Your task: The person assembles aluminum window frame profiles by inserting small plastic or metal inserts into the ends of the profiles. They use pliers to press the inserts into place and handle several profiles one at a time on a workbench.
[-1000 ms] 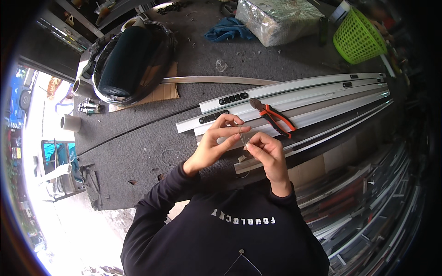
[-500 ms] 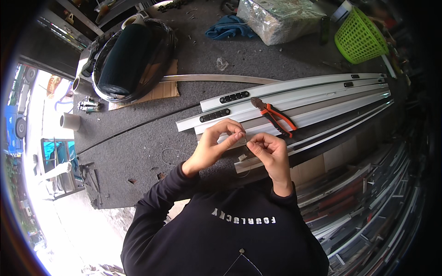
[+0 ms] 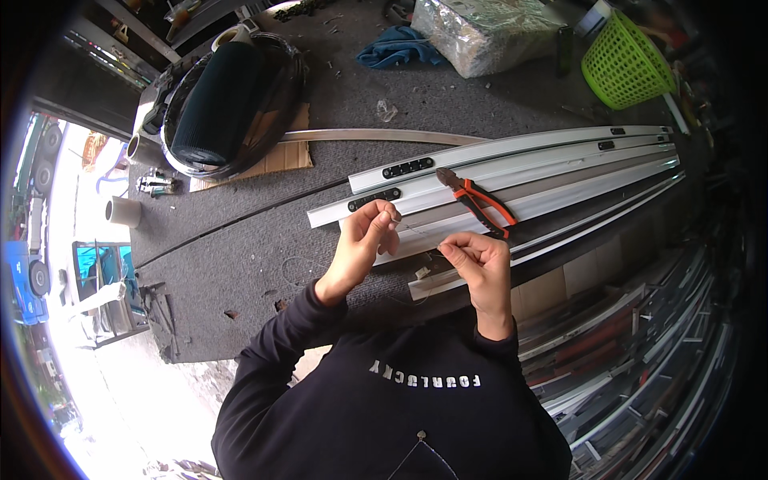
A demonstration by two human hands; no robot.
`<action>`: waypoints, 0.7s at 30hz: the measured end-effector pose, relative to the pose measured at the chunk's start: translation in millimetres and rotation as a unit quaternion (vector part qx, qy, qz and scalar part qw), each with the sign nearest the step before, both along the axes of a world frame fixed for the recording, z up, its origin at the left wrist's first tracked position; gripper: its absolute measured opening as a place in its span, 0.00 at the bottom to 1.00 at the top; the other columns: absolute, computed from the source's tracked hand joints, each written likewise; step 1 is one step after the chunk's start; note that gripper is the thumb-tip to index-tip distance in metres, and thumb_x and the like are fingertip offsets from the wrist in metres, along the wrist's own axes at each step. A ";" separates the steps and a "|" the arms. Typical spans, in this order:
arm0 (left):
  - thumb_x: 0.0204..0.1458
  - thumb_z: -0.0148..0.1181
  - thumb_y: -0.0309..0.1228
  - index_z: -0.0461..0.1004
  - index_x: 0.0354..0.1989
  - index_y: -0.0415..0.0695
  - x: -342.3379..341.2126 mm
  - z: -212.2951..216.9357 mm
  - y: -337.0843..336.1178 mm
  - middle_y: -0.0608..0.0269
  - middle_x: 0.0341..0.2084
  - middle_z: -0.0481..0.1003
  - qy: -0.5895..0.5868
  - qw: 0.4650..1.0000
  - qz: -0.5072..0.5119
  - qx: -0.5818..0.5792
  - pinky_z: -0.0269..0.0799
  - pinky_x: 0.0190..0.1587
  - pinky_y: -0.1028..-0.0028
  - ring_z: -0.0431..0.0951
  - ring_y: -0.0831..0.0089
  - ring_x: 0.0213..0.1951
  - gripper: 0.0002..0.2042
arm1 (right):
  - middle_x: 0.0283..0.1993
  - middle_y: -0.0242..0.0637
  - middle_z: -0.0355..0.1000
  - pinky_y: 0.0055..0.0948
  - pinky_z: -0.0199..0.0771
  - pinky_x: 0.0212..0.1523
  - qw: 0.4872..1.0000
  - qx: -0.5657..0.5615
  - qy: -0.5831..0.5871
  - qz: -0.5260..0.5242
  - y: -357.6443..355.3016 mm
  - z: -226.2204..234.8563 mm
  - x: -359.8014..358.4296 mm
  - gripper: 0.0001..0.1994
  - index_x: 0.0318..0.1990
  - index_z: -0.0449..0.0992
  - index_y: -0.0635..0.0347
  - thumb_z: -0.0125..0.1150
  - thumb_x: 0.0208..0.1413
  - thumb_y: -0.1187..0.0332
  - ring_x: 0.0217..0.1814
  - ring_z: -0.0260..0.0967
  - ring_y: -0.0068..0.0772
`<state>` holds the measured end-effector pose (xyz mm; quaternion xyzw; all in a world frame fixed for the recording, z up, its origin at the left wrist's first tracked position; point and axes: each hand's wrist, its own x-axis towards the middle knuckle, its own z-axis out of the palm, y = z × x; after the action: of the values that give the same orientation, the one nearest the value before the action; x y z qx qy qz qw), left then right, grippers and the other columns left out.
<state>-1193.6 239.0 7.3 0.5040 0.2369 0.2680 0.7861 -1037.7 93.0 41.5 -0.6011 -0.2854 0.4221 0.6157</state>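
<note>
Between my two hands runs a thin wire-like strand (image 3: 418, 232); whether it is metal wire or cord is hard to tell. My left hand (image 3: 362, 242) pinches one part of it between thumb and fingertips. A short way to the right, my right hand (image 3: 482, 268) pinches another part. A pale loop of similar strand (image 3: 294, 270) lies on the grey carpeted table left of my left hand. Just beyond my hands, cutting pliers (image 3: 462, 192) with red and black handles rest across white aluminium profiles (image 3: 512, 164). Black slotted inserts (image 3: 408, 167) sit in these profiles.
A small pale block (image 3: 422, 274) lies by a profile's end. Farther back are a dark cylinder (image 3: 220, 104) on a black coil, a blue cloth (image 3: 400, 48), a plastic-wrapped block (image 3: 488, 36) and a green basket (image 3: 628, 64). Long metal strips (image 3: 624, 344) are stacked at the right.
My hands have drawn apart, the left moving left and slightly up, the right slightly right. The strand now stretches between them.
</note>
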 end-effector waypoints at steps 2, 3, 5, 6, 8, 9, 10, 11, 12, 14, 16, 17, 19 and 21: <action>0.69 0.50 0.37 0.70 0.40 0.42 -2.9 0.4 1.0 0.70 0.31 0.69 -0.014 1.000 -0.003 -0.011 0.60 0.25 0.83 0.71 0.83 0.24 0.11 | 0.20 0.18 0.67 0.13 0.46 0.22 1.000 0.000 0.027 0.003 -0.2 -0.1 -1.6 0.05 0.35 0.80 0.69 0.66 0.59 0.75 0.20 0.53 0.05; 0.69 0.49 0.36 0.70 0.41 0.41 -4.4 1.4 1.6 0.70 0.32 0.69 -0.019 1.000 -0.002 -0.018 0.59 0.25 0.82 0.72 0.84 0.25 0.11 | 0.20 0.18 0.66 0.13 0.46 0.22 0.999 0.004 0.035 0.005 0.2 -0.1 -2.3 0.05 0.35 0.81 0.69 0.66 0.60 0.74 0.20 0.53 0.05; 0.69 0.49 0.34 0.70 0.40 0.40 -6.3 5.3 4.1 0.70 0.33 0.69 0.019 0.999 -0.005 0.032 0.61 0.26 0.82 0.73 0.83 0.26 0.10 | 0.20 0.19 0.67 0.14 0.49 0.23 0.999 -0.023 0.008 0.024 0.6 1.5 -2.8 0.05 0.36 0.81 0.68 0.67 0.59 0.73 0.21 0.54 0.07; 0.69 0.48 0.33 0.70 0.40 0.40 -5.6 8.1 7.2 0.69 0.33 0.70 0.027 0.998 -0.006 0.060 0.62 0.27 0.82 0.73 0.82 0.27 0.10 | 0.21 0.20 0.68 0.15 0.52 0.23 0.997 -0.052 -0.031 0.041 0.5 2.9 -2.5 0.05 0.36 0.81 0.67 0.67 0.59 0.73 0.21 0.56 0.09; 0.63 0.52 0.22 0.70 0.37 0.38 -4.8 16.4 11.9 0.64 0.34 0.71 0.039 0.973 0.011 0.229 0.70 0.32 0.78 0.75 0.75 0.30 0.02 | 0.36 0.32 0.75 0.21 0.67 0.32 0.964 -0.050 -0.254 0.069 0.4 7.7 -0.1 0.06 0.37 0.83 0.62 0.70 0.55 0.71 0.32 0.69 0.22; 0.60 0.54 0.18 0.70 0.36 0.37 -3.2 21.0 14.4 0.61 0.34 0.72 0.041 0.948 0.019 0.316 0.72 0.34 0.76 0.76 0.72 0.31 0.01 | 0.52 0.40 0.72 0.31 0.72 0.46 0.929 -0.029 -0.365 0.058 0.5 10.1 -1.2 0.10 0.40 0.83 0.59 0.73 0.51 0.69 0.49 0.71 0.37; 0.56 0.55 0.16 0.70 0.35 0.37 -2.1 26.3 16.7 0.58 0.36 0.72 0.051 0.923 0.021 0.382 0.74 0.34 0.73 0.77 0.68 0.31 0.03 | 0.56 0.40 0.70 0.34 0.69 0.51 0.904 -0.027 -0.426 0.040 0.0 13.2 -2.2 0.11 0.42 0.83 0.58 0.73 0.51 0.67 0.53 0.69 0.40; 0.53 0.56 0.13 0.71 0.34 0.37 0.3 31.0 16.8 0.55 0.37 0.73 0.055 0.889 0.033 0.454 0.75 0.35 0.70 0.78 0.64 0.32 0.06 | 0.59 0.39 0.68 0.37 0.66 0.57 0.878 -0.023 -0.478 0.009 0.5 15.7 -4.2 0.13 0.43 0.83 0.57 0.73 0.51 0.64 0.58 0.67 0.42; 0.52 0.55 0.13 0.71 0.34 0.38 0.1 35.9 12.9 0.53 0.39 0.73 0.085 0.881 0.014 0.466 0.75 0.38 0.69 0.78 0.61 0.35 0.06 | 0.58 0.38 0.69 0.38 0.62 0.59 0.887 -0.021 -0.461 0.007 1.1 18.0 -5.3 0.14 0.44 0.83 0.56 0.73 0.51 0.63 0.59 0.66 0.41; 0.51 0.55 0.13 0.72 0.33 0.39 -0.3 43.8 5.8 0.52 0.41 0.74 0.123 0.860 -0.010 0.495 0.75 0.41 0.67 0.78 0.57 0.40 0.07 | 0.56 0.33 0.72 0.40 0.58 0.61 0.896 -0.005 -0.443 0.013 5.7 19.8 -8.6 0.14 0.43 0.83 0.53 0.73 0.51 0.61 0.58 0.66 0.38; 0.50 0.56 0.13 0.72 0.32 0.39 0.9 46.1 0.8 0.51 0.42 0.74 0.129 0.843 -0.017 0.523 0.75 0.42 0.65 0.78 0.55 0.42 0.07 | 0.50 0.33 0.75 0.38 0.61 0.57 0.908 0.023 -0.417 0.019 11.7 18.5 -11.4 0.10 0.39 0.83 0.56 0.72 0.52 0.64 0.53 0.69 0.38; 0.49 0.56 0.13 0.72 0.32 0.40 0.8 45.4 -0.5 0.51 0.42 0.74 0.130 0.844 -0.022 0.520 0.74 0.44 0.64 0.77 0.54 0.42 0.07 | 0.46 0.34 0.77 0.37 0.63 0.55 0.912 0.042 -0.407 0.022 14.4 17.1 -12.1 0.08 0.37 0.83 0.58 0.72 0.52 0.66 0.50 0.70 0.38; 0.50 0.60 0.16 0.75 0.34 0.42 4.1 39.9 1.0 0.56 0.42 0.74 0.105 0.829 0.000 0.550 0.76 0.36 0.65 0.80 0.57 0.37 0.07 | 0.40 0.37 0.78 0.36 0.68 0.48 0.928 0.075 -0.364 0.016 19.0 13.7 -12.4 0.07 0.34 0.82 0.61 0.71 0.51 0.68 0.44 0.73 0.40; 0.57 0.57 0.18 0.71 0.38 0.41 4.0 33.1 2.1 0.54 0.43 0.73 0.068 0.879 -0.036 0.470 0.74 0.40 0.70 0.78 0.66 0.39 0.04 | 0.37 0.39 0.77 0.34 0.70 0.45 0.943 0.094 -0.319 0.022 19.7 11.4 -11.5 0.07 0.35 0.81 0.64 0.71 0.52 0.70 0.42 0.74 0.39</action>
<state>-1189.6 241.1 40.4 0.8393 0.1178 0.2845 0.4481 -1049.3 112.7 52.8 -0.6372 -0.5182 0.1928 0.5369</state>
